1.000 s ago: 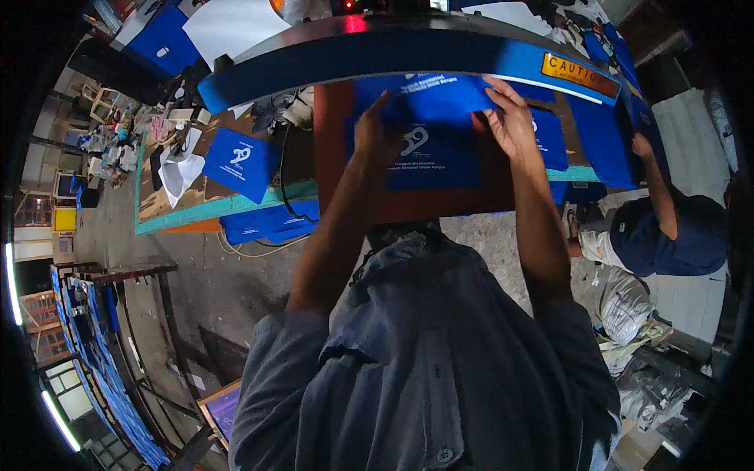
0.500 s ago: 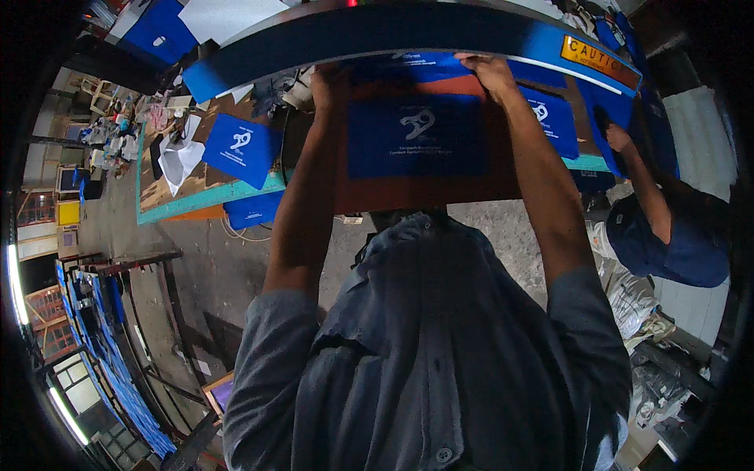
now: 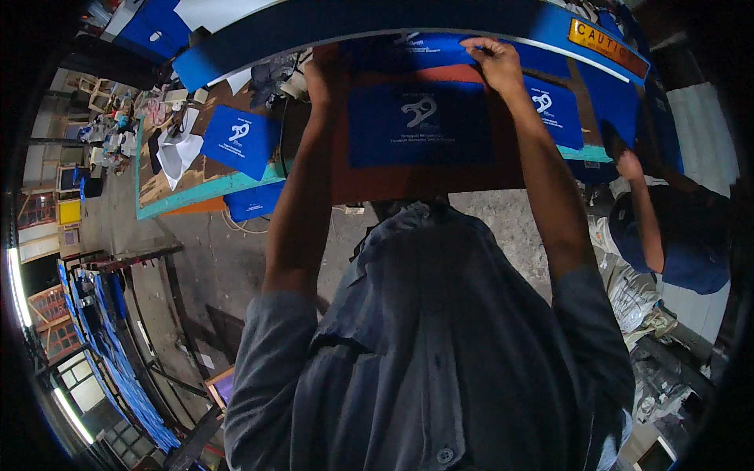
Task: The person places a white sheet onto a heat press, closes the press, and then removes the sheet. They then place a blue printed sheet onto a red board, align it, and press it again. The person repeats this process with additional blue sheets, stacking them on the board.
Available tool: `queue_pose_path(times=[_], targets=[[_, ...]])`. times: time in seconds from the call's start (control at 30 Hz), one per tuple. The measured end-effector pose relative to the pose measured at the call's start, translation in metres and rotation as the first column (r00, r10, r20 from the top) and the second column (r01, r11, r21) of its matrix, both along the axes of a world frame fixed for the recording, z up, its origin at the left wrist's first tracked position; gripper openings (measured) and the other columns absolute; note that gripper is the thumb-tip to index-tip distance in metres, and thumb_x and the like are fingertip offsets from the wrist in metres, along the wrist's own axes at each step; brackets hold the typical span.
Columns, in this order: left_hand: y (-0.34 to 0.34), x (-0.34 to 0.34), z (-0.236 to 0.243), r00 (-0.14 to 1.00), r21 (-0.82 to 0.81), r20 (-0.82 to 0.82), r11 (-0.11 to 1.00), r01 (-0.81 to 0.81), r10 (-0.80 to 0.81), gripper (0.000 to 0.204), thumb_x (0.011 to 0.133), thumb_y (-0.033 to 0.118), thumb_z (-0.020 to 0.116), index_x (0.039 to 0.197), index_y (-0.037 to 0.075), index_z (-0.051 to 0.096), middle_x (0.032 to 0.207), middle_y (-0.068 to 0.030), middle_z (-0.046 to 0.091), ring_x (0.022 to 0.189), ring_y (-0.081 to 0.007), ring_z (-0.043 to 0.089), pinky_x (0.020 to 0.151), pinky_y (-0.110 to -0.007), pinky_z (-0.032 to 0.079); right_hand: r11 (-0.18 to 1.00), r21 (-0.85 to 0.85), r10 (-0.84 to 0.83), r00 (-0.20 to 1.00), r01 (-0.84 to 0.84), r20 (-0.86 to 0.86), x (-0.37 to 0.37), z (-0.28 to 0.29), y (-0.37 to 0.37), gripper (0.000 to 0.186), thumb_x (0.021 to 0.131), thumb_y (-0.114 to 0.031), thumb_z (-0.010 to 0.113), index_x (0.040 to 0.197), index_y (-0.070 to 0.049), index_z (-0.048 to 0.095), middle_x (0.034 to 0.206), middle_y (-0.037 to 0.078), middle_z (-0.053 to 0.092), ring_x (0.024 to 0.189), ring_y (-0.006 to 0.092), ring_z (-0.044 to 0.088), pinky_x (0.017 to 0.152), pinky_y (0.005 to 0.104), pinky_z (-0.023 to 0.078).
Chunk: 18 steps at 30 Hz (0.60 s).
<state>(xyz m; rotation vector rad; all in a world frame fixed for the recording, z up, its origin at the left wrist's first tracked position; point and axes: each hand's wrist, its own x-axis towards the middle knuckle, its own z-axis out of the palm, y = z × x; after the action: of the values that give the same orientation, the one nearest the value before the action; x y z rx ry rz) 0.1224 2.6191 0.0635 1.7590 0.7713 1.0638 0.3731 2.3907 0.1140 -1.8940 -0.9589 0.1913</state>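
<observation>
Compared with one second earlier, the far blue sheet (image 3: 404,55) has been shifted off the near blue sheet (image 3: 420,125) and is laid beyond it, a strip of red-brown board (image 3: 424,180) being exposed between; separation is judged achieved. The right hand (image 3: 496,64) is half curled, fingertips at the far sheet's right side; the left hand (image 3: 326,74) is shadowed at its left. Grip cannot be told for either. Both sheets: thin, matte, apparently fabric, pale-printed; far edge hidden under smooth, curved-looking blue bar (image 3: 393,17).
</observation>
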Motion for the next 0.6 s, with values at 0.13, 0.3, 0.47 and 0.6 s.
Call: queue_pose_path(times=[0.13,0.3,0.47,0.6], targets=[[0.009,0.004,0.003,0.986,0.030,-0.151,0.998,-0.059,0.063,0.037,0.084,0.027,0.072,0.114,0.006,0.074,0.114,-0.0134,0.075,0.104,-0.0315,0.072,0.093,-0.044,0.054,0.999,0.053,0.007,0.994,-0.013,0.113,0.013,-0.005,0.017,0.015,0.092,-0.019,0.075,0.106,-0.021,0.081,0.104,0.007,0.076,0.095,0.0219,0.071,0.089,0.0322,0.054],[0.027,0.017,0.001,0.694,0.387,-0.660,0.922,-0.014,0.288,0.037,0.083,0.032,0.072,0.112,0.009,0.074,0.108,-0.0140,0.075,0.104,-0.0347,0.072,0.089,-0.044,0.057,0.970,-0.243,-0.035,0.982,-0.012,-0.188,0.019,-0.009,0.029,0.013,0.088,-0.019,0.078,0.101,-0.022,0.081,0.118,0.007,0.073,0.109,0.0244,0.068,0.096,0.0324,0.051],[0.008,0.017,0.022,0.801,0.256,-0.539,0.956,-0.139,0.261,0.039,0.085,0.041,0.069,0.111,0.012,0.074,0.108,-0.0159,0.075,0.106,-0.0370,0.071,0.089,-0.048,0.057,0.915,-0.395,-0.023,0.989,0.081,0.149,0.010,0.000,0.030,0.017,0.092,-0.030,0.071,0.106,-0.032,0.079,0.124,0.002,0.072,0.117,0.0260,0.066,0.107,0.0474,0.046],[-0.008,0.008,0.052,0.709,0.270,-0.626,0.943,-0.193,0.324,0.040,0.085,0.046,0.070,0.107,0.013,0.075,0.108,-0.0172,0.074,0.104,-0.0376,0.071,0.089,-0.051,0.056,0.835,-0.504,-0.047,0.941,0.221,0.334,0.001,0.008,0.024,0.022,0.092,-0.038,0.068,0.112,-0.040,0.076,0.135,-0.004,0.067,0.128,0.0266,0.060,0.112,0.0679,0.031]])
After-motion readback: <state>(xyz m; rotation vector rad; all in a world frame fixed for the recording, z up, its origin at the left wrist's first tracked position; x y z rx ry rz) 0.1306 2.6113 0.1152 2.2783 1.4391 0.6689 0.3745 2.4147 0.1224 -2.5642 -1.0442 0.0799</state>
